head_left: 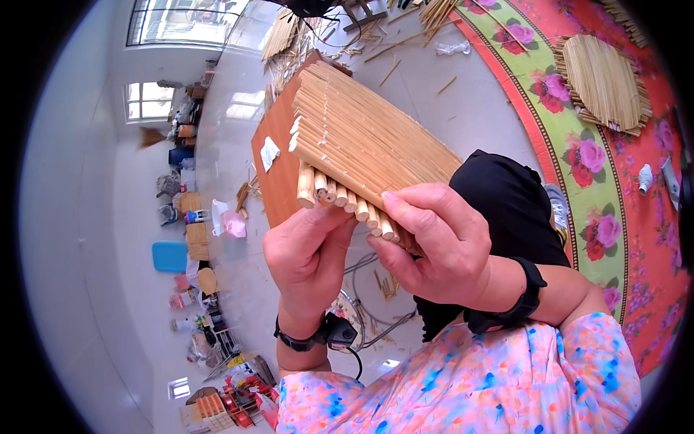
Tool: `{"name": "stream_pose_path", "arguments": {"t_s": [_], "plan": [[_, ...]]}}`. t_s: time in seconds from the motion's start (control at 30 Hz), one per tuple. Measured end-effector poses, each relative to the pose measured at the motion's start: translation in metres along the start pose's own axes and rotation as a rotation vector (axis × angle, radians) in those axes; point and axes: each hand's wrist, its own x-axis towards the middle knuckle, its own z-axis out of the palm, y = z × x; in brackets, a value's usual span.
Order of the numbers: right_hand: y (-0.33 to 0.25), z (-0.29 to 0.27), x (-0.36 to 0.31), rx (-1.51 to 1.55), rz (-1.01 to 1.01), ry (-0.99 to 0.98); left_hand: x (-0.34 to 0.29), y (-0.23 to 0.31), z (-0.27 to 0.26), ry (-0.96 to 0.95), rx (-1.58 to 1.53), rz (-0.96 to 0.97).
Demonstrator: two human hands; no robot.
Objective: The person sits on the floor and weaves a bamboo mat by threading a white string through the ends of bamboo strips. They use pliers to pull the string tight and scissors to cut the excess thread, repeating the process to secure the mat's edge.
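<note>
Head: plain stick mat (376, 130) in left hand (307, 249) and right hand (441, 242)

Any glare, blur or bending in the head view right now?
All in the head view: upper window washed out, glare on the floor; the left wall bends toward the rim; left hand, right hand and sticks look fairly sharp.

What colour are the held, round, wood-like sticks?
Golden tan: the round, wood-like sticks; head view.

Stick mat (376, 130) over a board (278, 189) ahead; rug (589, 192) at right, second mat (603, 83) on it; boxes (196, 233) along left wall (94, 217).
</note>
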Motion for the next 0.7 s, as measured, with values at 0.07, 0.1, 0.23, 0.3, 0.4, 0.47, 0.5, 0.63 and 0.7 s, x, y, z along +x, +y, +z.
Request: {"name": "stream_pose_path", "arguments": {"t_s": [0.07,0.1,0.23,0.3,0.4,0.47,0.5,0.63,0.7], "plan": [[-0.001,0.0,0.002,-0.006,0.005,-0.003,0.001,0.0,-0.001,0.007,-0.005,-0.006],[-0.001,0.0,0.001,-0.002,0.005,-0.004,-0.001,0.0,0.0,0.008,-0.014,-0.038],[-0.004,0.006,-0.002,0.008,0.007,-0.001,-0.012,-0.003,-0.005,0.005,-0.008,-0.111],[-0.007,0.01,-0.005,0.006,0.005,-0.013,-0.016,-0.005,-0.009,0.003,0.013,-0.121],[-0.009,0.014,-0.012,-0.001,-0.002,-0.068,-0.028,-0.015,-0.011,0.024,0.005,-0.151],[-0.007,0.019,-0.016,-0.016,-0.021,-0.032,-0.037,-0.013,-0.015,0.011,-0.004,-0.25],[-0.005,0.021,-0.016,-0.031,-0.037,-0.014,-0.038,-0.013,-0.015,0.009,-0.015,-0.295],[-0.004,0.022,-0.013,0.002,-0.001,-0.012,-0.034,-0.005,-0.005,0.154,-0.157,-0.413],[-0.004,0.023,-0.012,0.029,-0.002,-0.007,-0.035,-0.007,-0.005,0.156,-0.156,-0.403]]}}
